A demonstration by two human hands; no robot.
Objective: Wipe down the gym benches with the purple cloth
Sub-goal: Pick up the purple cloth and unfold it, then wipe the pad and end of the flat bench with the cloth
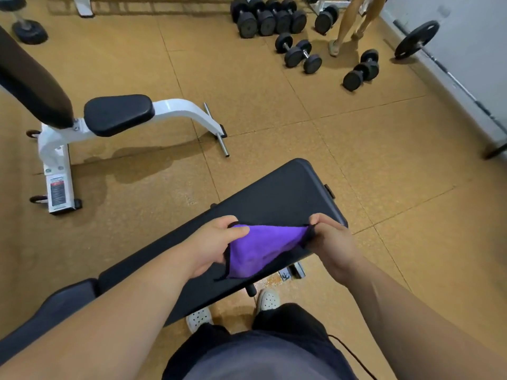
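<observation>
A purple cloth (258, 249) with a dark hem is stretched between my two hands above a black padded bench (279, 198) that runs from lower left to upper right. My left hand (212, 246) pinches the cloth's left corner with thumb on top. My right hand (330, 242) grips the right corner. The cloth hangs down in a triangle, just over the bench pad. A second bench (118, 113), black pads on a white frame, stands at the upper left.
Several black dumbbells (274, 20) lie on the tan floor at the top, with another person's legs (348, 26) beside them. A barbell (417, 39) leans along the white wall on the right. My white shoes (267, 300) stand by the near bench.
</observation>
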